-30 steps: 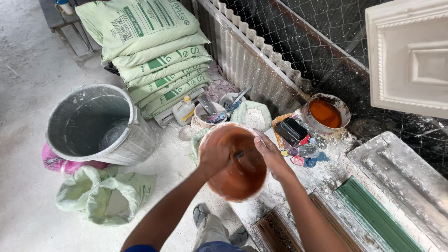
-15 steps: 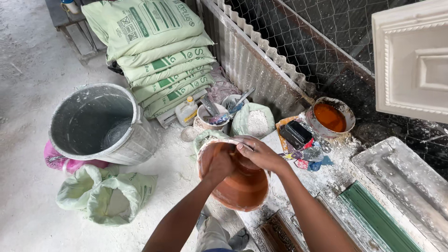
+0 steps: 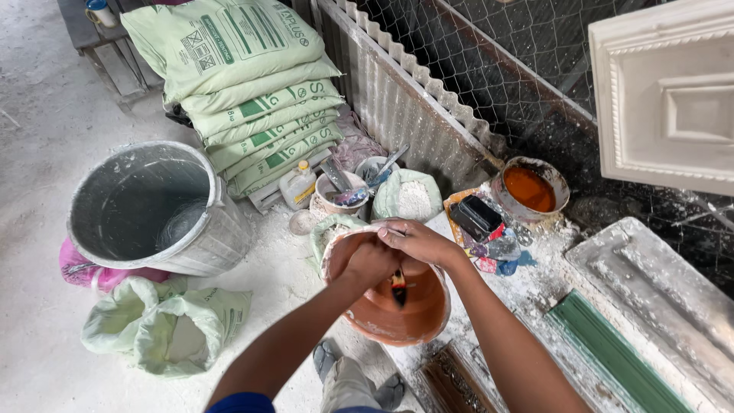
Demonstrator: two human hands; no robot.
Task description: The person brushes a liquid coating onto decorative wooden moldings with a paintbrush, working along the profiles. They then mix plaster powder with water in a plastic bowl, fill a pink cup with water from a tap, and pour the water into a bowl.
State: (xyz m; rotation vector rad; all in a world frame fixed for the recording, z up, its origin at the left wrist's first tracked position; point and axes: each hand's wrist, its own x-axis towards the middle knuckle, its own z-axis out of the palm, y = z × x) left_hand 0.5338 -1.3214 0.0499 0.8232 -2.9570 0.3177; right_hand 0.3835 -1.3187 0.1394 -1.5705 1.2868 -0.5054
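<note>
An orange flexible bowl (image 3: 405, 310) dusted with white powder sits low in the middle of the head view. My left hand (image 3: 365, 261) grips its near-left rim. My right hand (image 3: 417, 241) is closed over the top rim beside the left one, the fingers curled on the edge. A small dark tool with an orange mark (image 3: 398, 287) stands inside the bowl just under my hands; I cannot tell which hand holds it.
A large grey bucket (image 3: 200, 248) stands at left, with pale green bags (image 3: 164, 329) below it and stacked green sacks (image 3: 252, 92) behind. A bowl of orange liquid (image 3: 529, 187), small tubs with tools (image 3: 344, 191), a white powder bag (image 3: 413, 197) and white moulds (image 3: 665, 298) lie around.
Both hands shifted together on the bowl's upper rim; earlier they held it on opposite sides. The bowl has tilted and turned slightly.
</note>
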